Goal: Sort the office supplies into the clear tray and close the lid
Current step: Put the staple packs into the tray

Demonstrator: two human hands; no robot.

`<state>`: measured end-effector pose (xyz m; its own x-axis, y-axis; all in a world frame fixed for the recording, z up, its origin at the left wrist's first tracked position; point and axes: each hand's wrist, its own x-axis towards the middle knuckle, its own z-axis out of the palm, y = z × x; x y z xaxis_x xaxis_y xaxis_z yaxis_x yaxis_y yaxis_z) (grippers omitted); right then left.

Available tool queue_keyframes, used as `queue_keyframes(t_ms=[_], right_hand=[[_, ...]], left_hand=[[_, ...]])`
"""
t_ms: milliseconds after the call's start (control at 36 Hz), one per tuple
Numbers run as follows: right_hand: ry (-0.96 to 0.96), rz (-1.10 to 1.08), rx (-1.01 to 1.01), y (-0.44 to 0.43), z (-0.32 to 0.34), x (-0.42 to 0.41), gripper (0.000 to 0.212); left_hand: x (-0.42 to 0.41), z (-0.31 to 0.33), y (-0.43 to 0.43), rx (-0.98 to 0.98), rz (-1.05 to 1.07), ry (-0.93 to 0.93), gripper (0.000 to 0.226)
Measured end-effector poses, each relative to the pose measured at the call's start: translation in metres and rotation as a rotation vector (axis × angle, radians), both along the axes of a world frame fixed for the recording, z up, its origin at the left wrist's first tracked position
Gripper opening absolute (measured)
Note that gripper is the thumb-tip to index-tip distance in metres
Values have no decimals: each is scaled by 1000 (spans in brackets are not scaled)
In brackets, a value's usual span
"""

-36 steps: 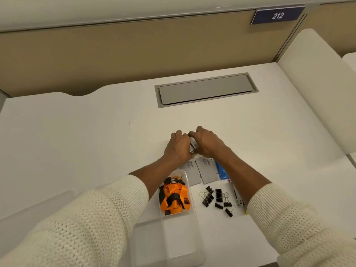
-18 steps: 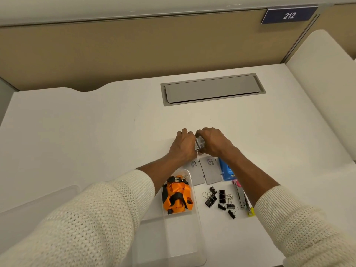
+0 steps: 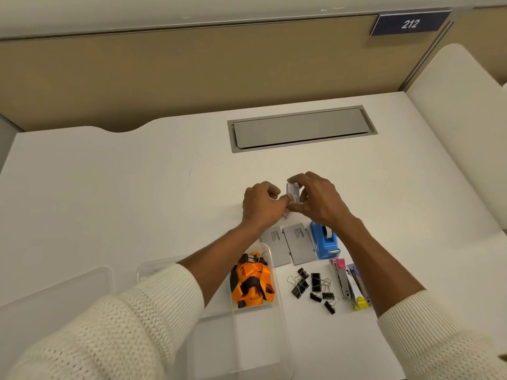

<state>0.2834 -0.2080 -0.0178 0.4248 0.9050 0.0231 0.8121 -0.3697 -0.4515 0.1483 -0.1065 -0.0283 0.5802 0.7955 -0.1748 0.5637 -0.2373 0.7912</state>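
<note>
White laminate covered the counter point(image 3: 109, 187), with a grey cable hatch point(image 3: 301, 128) set into it near the back and a tan partition point(image 3: 164, 78) rising behind, bearing a blue plate marked 212 point(image 3: 410, 23). A clear tray point(image 3: 282, 325) sat at the near edge; its upper right compartment held a bundle of orange and black lanyards point(image 3: 251, 283). A clear lid point(image 3: 55, 292) lay flat to the left of it. Just right of the tray lay two grey card cases point(image 3: 288, 242), a blue tape dispenser point(image 3: 323, 241), a scatter of black binder clips point(image 3: 312, 286) and small staplers point(image 3: 349, 283) side by side.

Beyond these, above the counter, both hands met around a small whitish box point(image 3: 293, 192) with fine print, held upright. The right hand point(image 3: 321, 201) curled over it, fingers pinching its top and right side. The left hand point(image 3: 260, 204) was loosely closed, its fingertips touching the box's lower left edge. Cream knit sleeves point(image 3: 123, 325) covered both forearms.
</note>
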Motion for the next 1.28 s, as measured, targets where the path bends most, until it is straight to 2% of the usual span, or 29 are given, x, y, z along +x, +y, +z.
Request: queue_keyframes(t_ms=[111,222,333,389,500,667,972,1278], right_hand=[[59,-46,101,-3,11,-12,66],[158,-77,139,-7,21,-21,64],[313,-111,179,-11,26,-19,43],[353,-118,193,-11,27,-17,30],[511,-168,215,-9,31,-18,20],[637,-273,244,-5,32,-20,18],[755,-346,246,-4,27,-21,18],[816,-347,318,-5,24,-25,15]], left_hand=[[-3,16,-3,-260,25,-121,28],[-8,24,-3,-396,26,-178,24],[-13,29,-2,-466,48,-213,17],[-15,29,-1,-476,58,-211,18],[-18,29,0,-472,47,-193,23],[-19,33,1,-363,5,-146,27],[-21,31,2,-369,8,-127,35],[-25,28,4,-406,9,-167,32]])
